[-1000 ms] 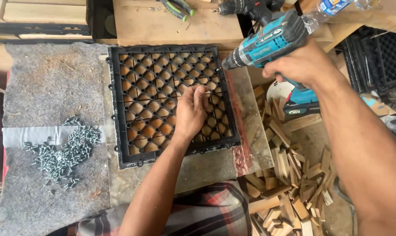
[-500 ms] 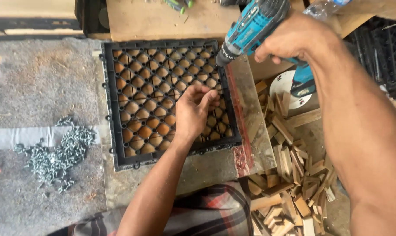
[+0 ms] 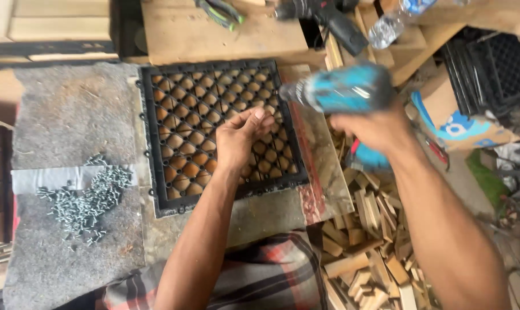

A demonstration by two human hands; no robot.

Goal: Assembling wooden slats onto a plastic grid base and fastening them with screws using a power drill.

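A black plastic lattice tile point(image 3: 202, 92) lies on the carpeted bench, with brown wood showing through its diamond holes. My left hand point(image 3: 240, 140) rests on the tile's right half, fingers pinched together toward its right edge; whether a screw sits in them I cannot tell. My right hand point(image 3: 377, 129) grips a teal cordless drill point(image 3: 343, 89), blurred by motion, its bit pointing left at the tile's upper right edge, just above my left fingertips.
A heap of silver screws point(image 3: 82, 198) lies on the grey carpet point(image 3: 65, 120) at left. Small wood offcuts point(image 3: 369, 247) pile up at lower right. A second dark drill point(image 3: 323, 14), green-handled pliers point(image 3: 219, 11), a plastic bottle point(image 3: 394, 20) and black tiles point(image 3: 501, 69) sit behind.
My right hand has swung the drill down and to the right, levelling its bit at the tile's right edge. My left hand has shifted its fingers toward that edge.
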